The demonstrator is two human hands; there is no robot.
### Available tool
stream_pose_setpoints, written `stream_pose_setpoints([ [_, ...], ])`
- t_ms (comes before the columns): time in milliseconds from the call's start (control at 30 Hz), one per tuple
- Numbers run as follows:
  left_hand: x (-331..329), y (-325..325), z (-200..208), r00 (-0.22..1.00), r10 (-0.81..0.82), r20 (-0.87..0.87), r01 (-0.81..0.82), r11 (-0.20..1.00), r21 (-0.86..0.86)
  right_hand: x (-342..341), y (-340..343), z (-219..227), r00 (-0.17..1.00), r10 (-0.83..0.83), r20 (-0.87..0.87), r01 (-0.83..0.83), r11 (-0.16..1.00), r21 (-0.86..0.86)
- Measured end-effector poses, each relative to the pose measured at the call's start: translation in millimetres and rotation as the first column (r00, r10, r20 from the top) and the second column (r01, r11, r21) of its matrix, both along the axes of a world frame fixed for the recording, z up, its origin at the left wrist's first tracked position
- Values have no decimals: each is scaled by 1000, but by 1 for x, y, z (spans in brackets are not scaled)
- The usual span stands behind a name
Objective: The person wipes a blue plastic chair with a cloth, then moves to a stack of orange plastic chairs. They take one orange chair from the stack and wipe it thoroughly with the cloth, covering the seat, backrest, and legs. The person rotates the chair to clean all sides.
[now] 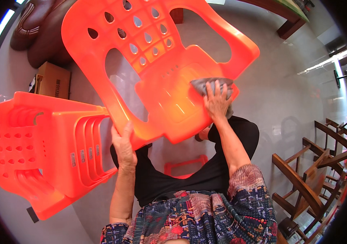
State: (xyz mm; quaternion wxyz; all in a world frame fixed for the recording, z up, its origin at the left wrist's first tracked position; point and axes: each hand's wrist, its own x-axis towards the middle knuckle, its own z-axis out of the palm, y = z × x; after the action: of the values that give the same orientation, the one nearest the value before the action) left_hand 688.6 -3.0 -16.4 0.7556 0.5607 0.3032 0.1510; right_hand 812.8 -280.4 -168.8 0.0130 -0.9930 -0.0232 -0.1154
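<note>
An orange plastic armchair (pixel 169 87) with drop-shaped holes in its backrest stands tilted before my knees. My left hand (pixel 123 146) grips the front end of its left armrest, thumb on top. With my right hand (pixel 217 101) I press a grey cloth (pixel 206 84) onto the right side of the seat, near the right armrest. The fingers lie spread over the cloth, which is bunched and hangs partly over the seat's edge. Light glints off the seat's surface.
At left is a stack of several matching orange chairs (pixel 55 142). A cardboard box (pixel 54 80) and a brown leather sofa (pixel 49 36) stand behind it. Dark wooden chairs (pixel 303 187) lie at right. A wooden table (pixel 287 18) is at far right. Between my legs is a red stool (pixel 185 164).
</note>
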Motion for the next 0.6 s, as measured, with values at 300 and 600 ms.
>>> stream_pose_setpoints([
  [300,0,-15,-11,999,-12,41,0,959,285,4,31,-12,999,-31,21,32,999,-36],
  [600,0,-19,-7,997,23,79,-42,970,240,-59,61,-2,950,313,-11,-304,930,206],
])
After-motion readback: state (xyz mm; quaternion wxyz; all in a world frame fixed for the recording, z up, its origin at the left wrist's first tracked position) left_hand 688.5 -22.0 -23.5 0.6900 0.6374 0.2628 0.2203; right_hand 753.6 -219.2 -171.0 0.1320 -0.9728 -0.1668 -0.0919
